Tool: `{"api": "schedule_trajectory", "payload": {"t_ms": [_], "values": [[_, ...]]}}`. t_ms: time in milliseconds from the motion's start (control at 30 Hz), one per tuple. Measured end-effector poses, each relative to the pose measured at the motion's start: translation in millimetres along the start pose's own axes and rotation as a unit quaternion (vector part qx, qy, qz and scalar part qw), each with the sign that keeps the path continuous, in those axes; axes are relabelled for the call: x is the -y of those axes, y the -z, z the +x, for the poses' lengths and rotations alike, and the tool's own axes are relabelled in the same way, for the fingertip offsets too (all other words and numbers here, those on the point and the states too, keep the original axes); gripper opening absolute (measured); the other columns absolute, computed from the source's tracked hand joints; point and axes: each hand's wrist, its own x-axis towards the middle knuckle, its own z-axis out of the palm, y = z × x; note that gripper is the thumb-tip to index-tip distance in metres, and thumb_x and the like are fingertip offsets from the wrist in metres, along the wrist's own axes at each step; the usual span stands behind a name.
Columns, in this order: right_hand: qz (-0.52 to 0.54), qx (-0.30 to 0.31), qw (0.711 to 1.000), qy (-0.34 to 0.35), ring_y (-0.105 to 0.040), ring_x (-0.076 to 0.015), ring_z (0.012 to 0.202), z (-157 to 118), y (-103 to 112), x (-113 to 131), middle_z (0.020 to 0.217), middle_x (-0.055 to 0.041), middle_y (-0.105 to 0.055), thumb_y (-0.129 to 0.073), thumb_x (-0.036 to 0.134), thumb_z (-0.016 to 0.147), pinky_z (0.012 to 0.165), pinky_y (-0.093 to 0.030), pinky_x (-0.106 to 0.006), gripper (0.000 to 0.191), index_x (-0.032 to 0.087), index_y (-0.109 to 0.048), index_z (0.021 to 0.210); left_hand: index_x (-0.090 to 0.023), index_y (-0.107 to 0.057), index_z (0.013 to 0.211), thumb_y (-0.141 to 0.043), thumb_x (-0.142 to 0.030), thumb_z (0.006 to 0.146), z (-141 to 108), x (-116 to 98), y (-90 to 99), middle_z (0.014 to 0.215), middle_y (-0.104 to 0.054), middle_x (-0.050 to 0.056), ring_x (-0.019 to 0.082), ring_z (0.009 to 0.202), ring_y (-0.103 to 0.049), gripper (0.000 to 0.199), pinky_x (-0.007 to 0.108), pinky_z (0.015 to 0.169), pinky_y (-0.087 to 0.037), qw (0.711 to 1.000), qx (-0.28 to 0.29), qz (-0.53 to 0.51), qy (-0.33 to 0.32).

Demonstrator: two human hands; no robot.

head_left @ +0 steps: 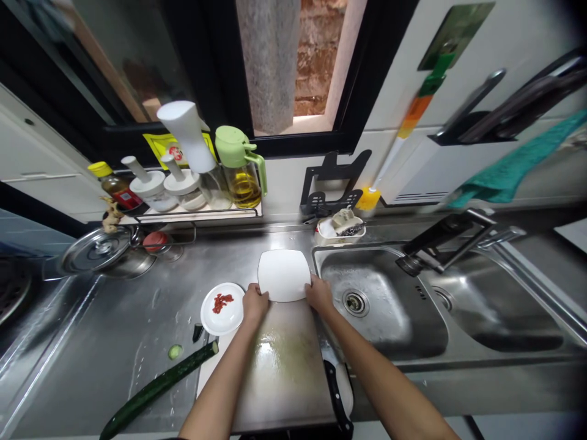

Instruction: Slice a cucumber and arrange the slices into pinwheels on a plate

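A white squarish plate point(284, 275) with a thin dark rim is held between my two hands at the far end of the cutting board point(288, 379). My left hand point(255, 304) grips its left edge, and my right hand point(320, 292) grips the right edge. The board's surface looks wet, with a greenish sheen. Left of it, a round white plate point(211, 318) carries small red pieces point(222, 304). A long cucumber point(160, 388) with one cut end lies at the lower left. Near it are a cucumber slice point(175, 352) and a small dark green piece point(197, 332).
A black-handled knife point(337, 394) lies along the board's right side. Further right are the double sink point(385, 305) and its faucet point(435, 244). Behind, a rack point(206, 214) holds seasoning jars and an oil bottle point(243, 177). A lidded pot point(105, 253) stands at the left.
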Motion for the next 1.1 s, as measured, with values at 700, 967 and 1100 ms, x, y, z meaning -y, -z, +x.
{"api": "schedule_trajectory", "payload": {"t_ms": [700, 967, 1100], "values": [[-0.053, 0.074, 0.996, -0.01, -0.046, -0.0295, 0.112, -143.5, -22.8, -32.7, 0.101, -0.0106, -0.064, -0.055, 0.029, 0.08, 0.079, -0.037, -0.035, 0.029, 0.016, -0.055, 0.106, -0.021, -0.043, 0.077, -0.054, -0.017, 0.076, -132.2, 96.4, -1.6, 0.062, -0.048, -0.006, 0.011, 0.057, -0.052, 0.011, 0.021, 0.06, -0.037, 0.996, 0.079, -0.039, -0.031], [-0.074, 0.063, 0.995, 0.003, -0.047, -0.0304, 0.112, -144.9, -29.3, -31.7, 0.101, -0.0113, -0.065, -0.055, 0.029, 0.08, 0.079, -0.037, -0.037, 0.026, 0.016, -0.054, 0.102, -0.021, -0.043, 0.077, -0.052, -0.02, 0.077, -134.4, 100.6, -2.9, 0.061, -0.047, -0.005, 0.012, 0.057, -0.05, 0.01, 0.021, 0.06, -0.036, 0.995, 0.066, -0.057, -0.037], [-0.081, 0.07, 0.994, 0.003, -0.046, -0.0312, 0.113, -145.5, -26.1, -27.7, 0.103, -0.0126, -0.064, -0.054, 0.029, 0.08, 0.08, -0.037, -0.038, 0.027, 0.015, -0.054, 0.104, -0.02, -0.047, 0.082, -0.052, -0.023, 0.077, -135.5, 99.4, -2.2, 0.063, -0.051, -0.004, 0.014, 0.058, -0.053, 0.007, 0.022, 0.06, -0.038, 0.995, 0.064, -0.068, -0.039]]}}
